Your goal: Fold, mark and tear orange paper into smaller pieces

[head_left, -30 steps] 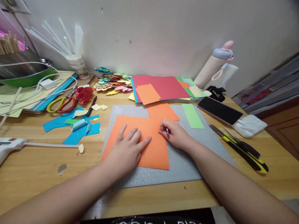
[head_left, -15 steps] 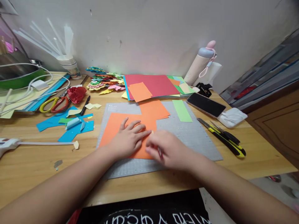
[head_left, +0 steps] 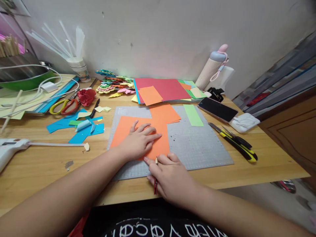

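My left hand [head_left: 139, 141] lies spread over a sheet of orange paper [head_left: 120, 131], which rests on a grey cutting mat [head_left: 197, 148]. Closed round a short red-and-black pencil [head_left: 155, 187], my right hand [head_left: 171, 174] is at the sheet's near edge, and the pale sharpened tip shows between the fingers. Smaller orange pieces [head_left: 165, 113] lie at the top of the mat, partly against the sheet. A light green strip [head_left: 193, 115] is to their right.
On the right are a yellow-black utility knife [head_left: 237, 144], a phone [head_left: 217, 109] and a white earphone case [head_left: 245, 122]. Leftward lie blue paper scraps [head_left: 84, 133], scissors [head_left: 64, 106] and a glue gun [head_left: 14, 148]. Behind the mat sits a red paper stack [head_left: 170, 89].
My right hand has moved toward me with the pencil, from the sheet's right part down to its near edge. The left hand stays on the paper. The view has shifted slightly.
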Available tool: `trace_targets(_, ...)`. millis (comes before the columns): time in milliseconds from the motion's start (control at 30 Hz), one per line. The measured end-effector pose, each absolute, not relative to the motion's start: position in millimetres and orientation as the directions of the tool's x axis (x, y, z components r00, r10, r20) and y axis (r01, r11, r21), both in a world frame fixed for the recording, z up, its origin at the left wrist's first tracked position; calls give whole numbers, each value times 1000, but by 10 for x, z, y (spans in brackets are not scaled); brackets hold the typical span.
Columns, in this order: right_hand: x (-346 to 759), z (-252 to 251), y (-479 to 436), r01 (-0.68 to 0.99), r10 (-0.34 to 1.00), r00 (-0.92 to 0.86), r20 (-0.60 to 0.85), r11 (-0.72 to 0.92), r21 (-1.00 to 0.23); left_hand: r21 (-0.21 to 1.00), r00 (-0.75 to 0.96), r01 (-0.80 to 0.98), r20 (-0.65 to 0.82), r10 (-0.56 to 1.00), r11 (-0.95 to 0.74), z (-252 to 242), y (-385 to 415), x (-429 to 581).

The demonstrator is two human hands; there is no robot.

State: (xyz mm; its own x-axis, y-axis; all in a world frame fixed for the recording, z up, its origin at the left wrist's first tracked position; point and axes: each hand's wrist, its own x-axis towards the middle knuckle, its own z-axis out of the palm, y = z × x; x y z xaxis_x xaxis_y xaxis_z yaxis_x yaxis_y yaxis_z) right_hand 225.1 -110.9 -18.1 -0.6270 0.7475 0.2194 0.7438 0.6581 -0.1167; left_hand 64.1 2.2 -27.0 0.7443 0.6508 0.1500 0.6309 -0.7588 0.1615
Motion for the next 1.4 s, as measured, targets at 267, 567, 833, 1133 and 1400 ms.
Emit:
trace_targets(267, 2465, -171, -1368, 885, 857, -413, 308, 458, -87, 156, 751, 618, 172, 637, -771, -261, 19, 635)
trace_targets(567, 2743, -115, -1442, 909, 922, -298, 248, 353, -223, 143, 751, 612, 204, 628, -778, -294, 16, 644)
trace_targets(833, 2772, -226, -1233, 786, 962, -126, 243, 246, -567, 210, 774, 549, 238, 587, -809, -100, -119, 594)
trace_targets(1133, 2686, -260, -1106, 763, 972, -126, 200, 224, -606, 173, 828, 499, 196, 526, -849, -91, -262, 635)
trace_targets(1400, 2677, -123, -893, 782, 970, -199, 138, 242, -574, 281, 809, 513, 157, 566, -811, -86, -237, 608)
